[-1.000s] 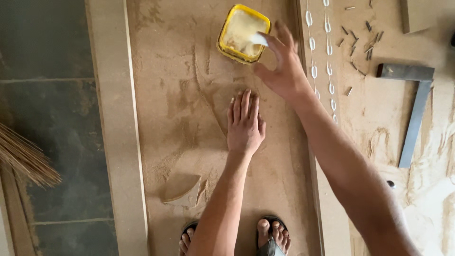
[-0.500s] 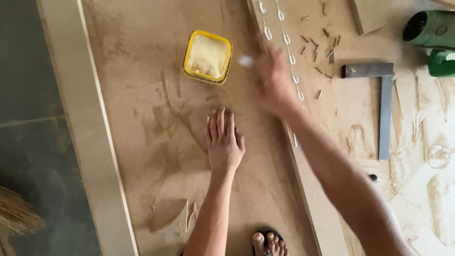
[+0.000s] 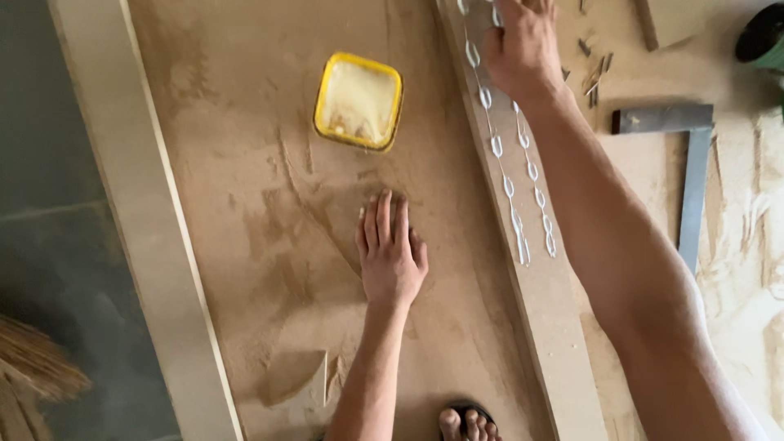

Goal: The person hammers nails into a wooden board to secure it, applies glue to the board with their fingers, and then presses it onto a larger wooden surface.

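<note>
My left hand [image 3: 390, 260] lies flat, palm down, on a dusty brown board [image 3: 269, 212], holding nothing. My right hand [image 3: 523, 51] reaches to the top edge of view over a narrow wooden strip [image 3: 545, 302]. Two wavy lines of white glue [image 3: 514, 184] run along that strip. The fingertips are cut off by the frame, so what they grip is hidden. A square yellow tub [image 3: 358, 102] of pale paste sits on the board just beyond my left hand.
A metal try square [image 3: 692, 163] lies right of the strip, with wood chips [image 3: 594, 75] and a green tool [image 3: 763, 37] near the top right. A pale long board [image 3: 139, 220] borders the left. A broom [image 3: 33, 367] rests on the floor. My sandalled foot [image 3: 467, 420] shows below.
My right hand has moved from the yellow tub to the right, onto the glued strip, carrying a small white thing. The view shifted; my left hand stayed flat.
</note>
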